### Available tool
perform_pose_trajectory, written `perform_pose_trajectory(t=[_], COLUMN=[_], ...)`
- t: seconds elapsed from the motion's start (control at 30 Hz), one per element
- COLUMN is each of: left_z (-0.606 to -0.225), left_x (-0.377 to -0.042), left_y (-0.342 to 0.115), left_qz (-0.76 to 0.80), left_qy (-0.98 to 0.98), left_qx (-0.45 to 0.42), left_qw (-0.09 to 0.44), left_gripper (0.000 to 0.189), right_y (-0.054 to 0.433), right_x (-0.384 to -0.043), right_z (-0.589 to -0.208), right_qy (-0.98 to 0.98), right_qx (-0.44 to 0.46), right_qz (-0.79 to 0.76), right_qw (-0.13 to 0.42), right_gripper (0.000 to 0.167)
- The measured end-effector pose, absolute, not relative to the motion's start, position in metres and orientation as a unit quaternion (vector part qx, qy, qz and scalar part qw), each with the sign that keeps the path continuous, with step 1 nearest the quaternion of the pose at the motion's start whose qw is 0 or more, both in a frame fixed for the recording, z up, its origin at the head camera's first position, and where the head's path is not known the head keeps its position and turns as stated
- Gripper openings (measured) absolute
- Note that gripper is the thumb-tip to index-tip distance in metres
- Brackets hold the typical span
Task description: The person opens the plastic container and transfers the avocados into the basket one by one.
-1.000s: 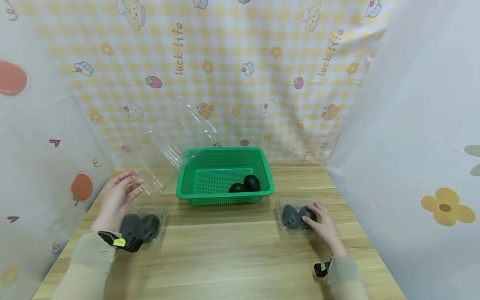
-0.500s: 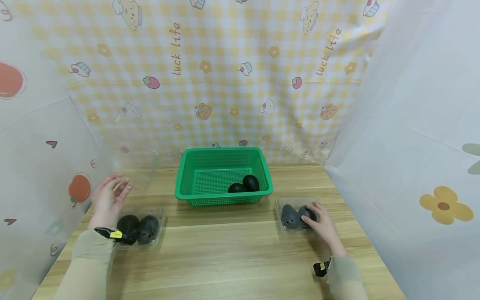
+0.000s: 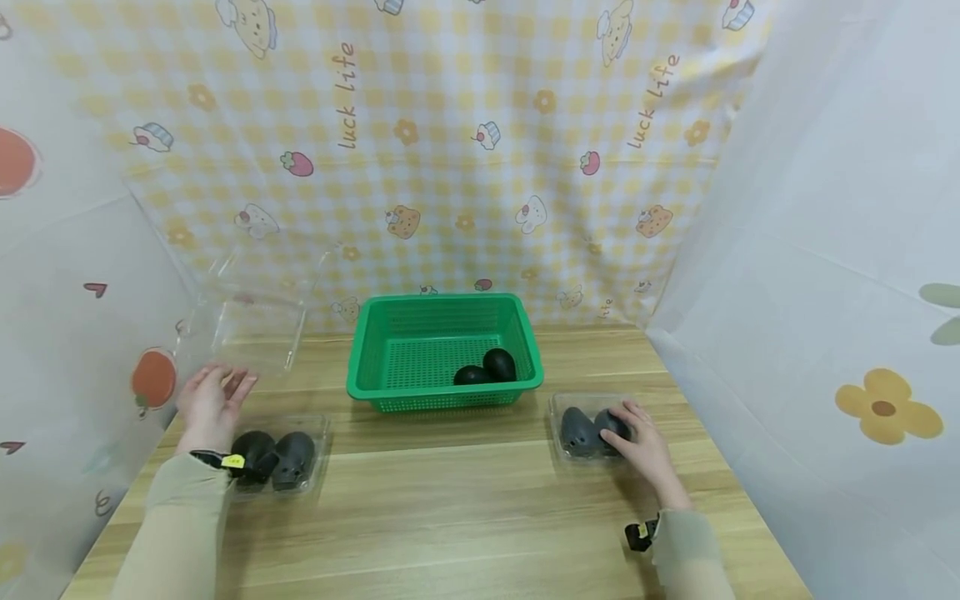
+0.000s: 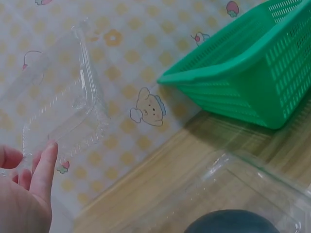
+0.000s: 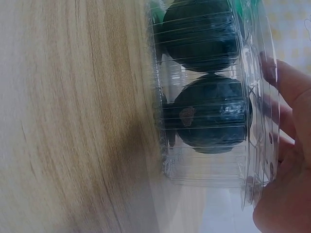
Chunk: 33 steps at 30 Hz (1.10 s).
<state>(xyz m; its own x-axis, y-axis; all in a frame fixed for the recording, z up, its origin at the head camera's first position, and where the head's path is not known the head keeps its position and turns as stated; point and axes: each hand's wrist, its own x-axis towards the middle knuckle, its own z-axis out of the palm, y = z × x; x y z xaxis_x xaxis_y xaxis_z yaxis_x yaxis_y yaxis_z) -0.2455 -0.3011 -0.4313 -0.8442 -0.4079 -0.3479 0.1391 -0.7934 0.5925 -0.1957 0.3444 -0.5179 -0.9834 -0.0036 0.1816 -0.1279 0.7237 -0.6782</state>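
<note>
- Two dark fruits [image 3: 294,460] are lying in a clear tray [image 3: 322,437] on the desk [image 3: 450,508].
- Right hand [image 3: 643,442] is resting, fingers spread, on a clear fruit box [image 3: 557,417].
- Left hand [image 3: 208,404] is pinching a clear lid [image 3: 258,321] aloft.
- A green basket [image 3: 442,392] is holding two black fruits [image 3: 499,364].

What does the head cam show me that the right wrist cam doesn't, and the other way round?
Head view only: the left hand holding a clear plastic piece, the left clear box with two dark items, and the inside of the green basket.

Right wrist view only: the ridged side wall of the right clear box, and a brownish patch on one item inside.

Both: the right hand at that box, the wooden tabletop and the patterned cloth. Green at the wrist view's top may be the basket.
</note>
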Motion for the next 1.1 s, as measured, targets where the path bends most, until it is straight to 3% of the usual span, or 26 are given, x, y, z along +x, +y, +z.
perform_pose_trajectory(t=[0.57, 1.1], left_z=[-0.448, -0.455], left_x=[-0.251, -0.261], left_y=[-0.3, -0.296], left_qz=[-0.9, -0.881], left_qy=[-0.346, -0.361], left_qx=[0.235, 0.29], left_qw=[0.123, 0.094], left_gripper=[0.019, 0.034], right_y=[0.342, 0.341], right_x=[-0.195, -0.196], right_z=[-0.518, -0.516], right_qy=[-0.924, -0.925], right_qx=[0.037, 0.033], right_qz=[0.369, 0.368], right_qw=[0.09, 0.084], right_gripper=[0.056, 0.055])
